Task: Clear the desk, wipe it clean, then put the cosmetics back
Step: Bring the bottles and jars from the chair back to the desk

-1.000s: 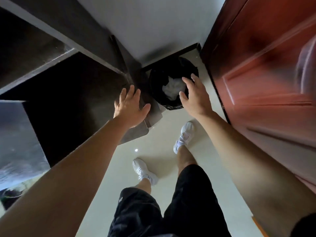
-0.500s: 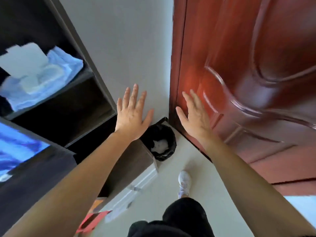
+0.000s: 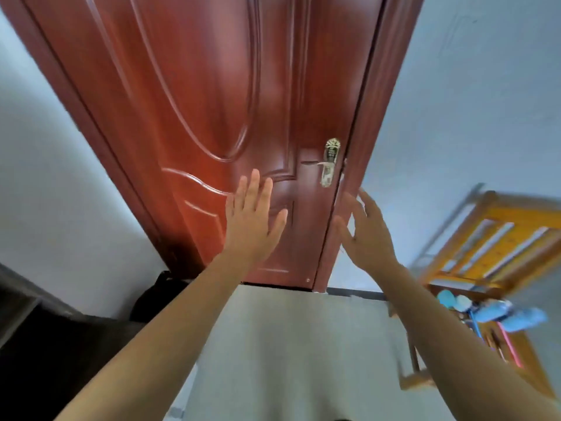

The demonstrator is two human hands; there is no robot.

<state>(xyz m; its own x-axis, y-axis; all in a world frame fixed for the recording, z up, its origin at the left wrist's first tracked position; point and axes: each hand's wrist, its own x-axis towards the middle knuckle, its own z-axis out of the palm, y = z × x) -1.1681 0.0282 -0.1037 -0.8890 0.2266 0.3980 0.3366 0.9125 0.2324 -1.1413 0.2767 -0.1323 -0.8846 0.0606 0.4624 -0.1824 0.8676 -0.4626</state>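
- Your left hand (image 3: 253,220) sits close to the middle of the view with its back toward you. Its 4 fingers are straight and a little fanned, the thumb points out toward 3 o'clock, and it holds nothing.
- It hangs in front of the lower panel of the red-brown door (image 3: 212,101), which fills the view toward 12 o'clock. You cannot tell whether the palm touches the wood.
- Your right hand (image 3: 364,229) is at 3 o'clock of the left one and apart from it. Its fingers are spread and slightly bent, it is blurred, and it grips nothing.
- That hand lies across the door's right-hand frame and the pale wall (image 3: 470,101) beside it; contact cannot be told.
- The brass door handle (image 3: 329,162) is at 1 o'clock of your left hand, near the door's right edge.
- Dark furniture (image 3: 45,344) fills the 8 o'clock corner beneath your left forearm. It may be the desk, but this view does not settle that.
- A black bag-like shape (image 3: 158,294) stands at the foot of the door, at 7 o'clock of your left hand, just beside the dark furniture.
- A wooden rack (image 3: 498,235) stands at 4 o'clock against the wall. The blue things (image 3: 501,311) on its lower level are too blurred to name.
- The pale floor (image 3: 303,344) spreads at 6 o'clock between your 2 forearms.
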